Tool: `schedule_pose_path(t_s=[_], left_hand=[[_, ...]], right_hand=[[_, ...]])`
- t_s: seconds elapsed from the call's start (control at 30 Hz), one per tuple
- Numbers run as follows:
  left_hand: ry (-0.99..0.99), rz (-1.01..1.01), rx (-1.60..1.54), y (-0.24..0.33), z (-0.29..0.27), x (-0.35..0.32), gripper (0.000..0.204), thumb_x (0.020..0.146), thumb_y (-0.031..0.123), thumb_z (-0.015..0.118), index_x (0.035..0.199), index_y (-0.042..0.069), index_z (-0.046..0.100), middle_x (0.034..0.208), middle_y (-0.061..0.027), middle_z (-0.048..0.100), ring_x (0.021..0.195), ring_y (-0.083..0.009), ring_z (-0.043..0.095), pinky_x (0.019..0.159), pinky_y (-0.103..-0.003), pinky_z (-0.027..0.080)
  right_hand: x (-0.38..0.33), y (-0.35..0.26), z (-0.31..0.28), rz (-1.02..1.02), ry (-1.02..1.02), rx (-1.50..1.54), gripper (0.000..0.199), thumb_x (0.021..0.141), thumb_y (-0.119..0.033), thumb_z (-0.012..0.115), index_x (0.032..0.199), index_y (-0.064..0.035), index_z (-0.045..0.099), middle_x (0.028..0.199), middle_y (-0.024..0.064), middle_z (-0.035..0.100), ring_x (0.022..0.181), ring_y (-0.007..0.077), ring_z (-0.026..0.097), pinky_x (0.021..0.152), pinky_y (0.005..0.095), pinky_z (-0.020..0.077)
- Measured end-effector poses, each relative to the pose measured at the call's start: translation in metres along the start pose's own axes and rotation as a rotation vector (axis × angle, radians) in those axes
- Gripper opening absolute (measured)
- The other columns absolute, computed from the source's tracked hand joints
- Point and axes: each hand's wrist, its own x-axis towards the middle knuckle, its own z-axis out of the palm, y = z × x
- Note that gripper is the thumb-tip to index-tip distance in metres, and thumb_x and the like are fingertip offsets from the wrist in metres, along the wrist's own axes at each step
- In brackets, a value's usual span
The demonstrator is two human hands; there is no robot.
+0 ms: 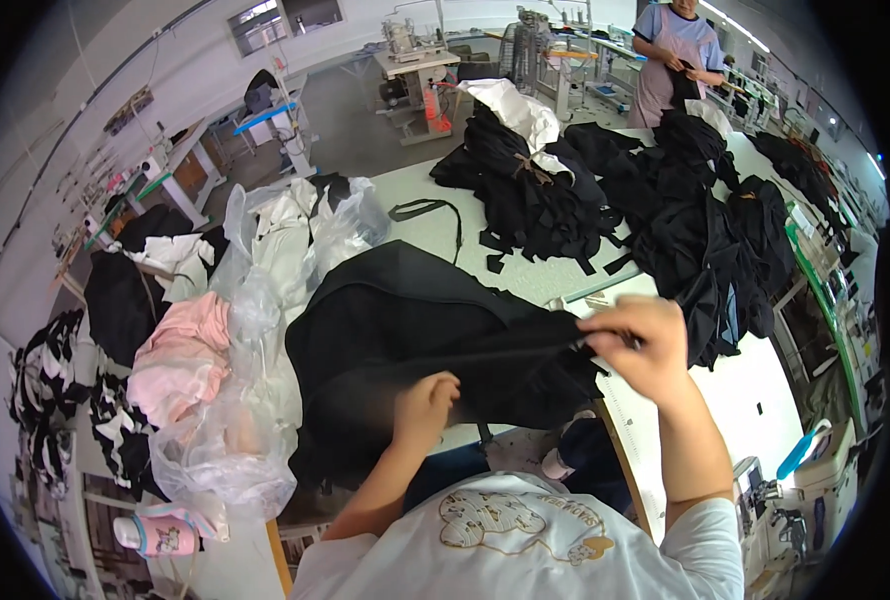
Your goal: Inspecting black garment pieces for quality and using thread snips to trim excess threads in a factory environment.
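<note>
A large piece of black fabric (395,310) lies over the near edge of the white table (475,250), part of it hanging down toward my lap. My right hand (645,345) pinches its right end, with the cloth drawn taut to the left. Closed and slightly blurred, my left hand (425,412) grips the near part of the same fabric. Whether it is a finished garment or a cut panel I cannot tell. A narrow black strap (435,207) lies curved on the table just beyond the fabric.
Heaps of black cut pieces (695,240) and a tied black bundle (520,180) cover the far table. Clear plastic bags (235,450), pink cloth (180,350) and a pink bottle (160,532) sit on the left. A sewing machine (790,510) stands at right. A co-worker (675,55) handles black cloth.
</note>
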Motion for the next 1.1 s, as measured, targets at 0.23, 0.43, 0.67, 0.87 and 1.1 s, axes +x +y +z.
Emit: schedule_pose_path(t_s=[0.23,0.43,0.67,0.87,1.1], left_hand=[[0.249,0.238,-0.009,-0.052,-0.015,0.022,0.023,0.097,0.01,0.049,0.095,-0.002,0.068,0.092,-0.0084,0.071,0.081,-0.0198,0.066,0.075,-0.029,0.051],[0.41,0.436,0.44,-0.098,-0.163,-0.031,0.024,0.096,0.014,0.051,0.098,-0.001,0.069,0.094,-0.0101,0.071,0.083,-0.0221,0.067,0.078,-0.031,0.052],[0.597,0.709,1.034,-0.078,-0.474,-0.036,0.026,0.095,0.019,0.052,0.101,0.0,0.069,0.095,-0.0121,0.071,0.085,-0.0247,0.068,0.08,-0.033,0.052],[0.692,0.962,1.455,0.007,-0.176,0.135,0.029,0.094,0.023,0.053,0.104,0.002,0.07,0.096,-0.0138,0.071,0.088,-0.027,0.068,0.082,-0.036,0.052],[0.364,0.328,0.877,-0.019,-0.062,0.127,0.041,0.094,0.037,0.055,0.105,-0.001,0.067,0.096,-0.0231,0.067,0.094,-0.042,0.063,0.082,-0.051,0.048]], right_hand=[[-0.067,-0.018,-0.012,-0.271,0.239,-0.157,0.009,0.074,-0.011,0.073,0.083,-0.0062,0.071,0.049,-0.0014,0.04,0.043,0.0155,0.039,0.041,0.0284,0.0304],[-0.107,-0.003,0.004,-0.088,0.049,0.019,0.022,0.063,-0.006,0.075,0.085,-0.0066,0.072,0.053,0.0006,0.05,0.045,0.0166,0.042,0.042,0.0297,0.0325],[-0.122,0.005,0.01,-0.092,0.096,0.14,0.023,0.059,-0.01,0.078,0.081,-0.007,0.072,0.053,0.0001,0.05,0.044,0.0153,0.044,0.04,0.0281,0.033],[-0.124,0.042,0.024,0.206,0.237,-0.103,0.018,0.06,0.001,0.071,0.076,-0.0049,0.066,0.06,0.0051,0.056,0.053,0.0223,0.051,0.05,0.0333,0.0397],[-0.157,0.101,0.064,0.719,0.274,0.052,0.02,0.071,0.003,0.066,0.09,0.0006,0.062,0.083,0.0143,0.062,0.074,0.0266,0.061,0.07,0.0323,0.0477]])
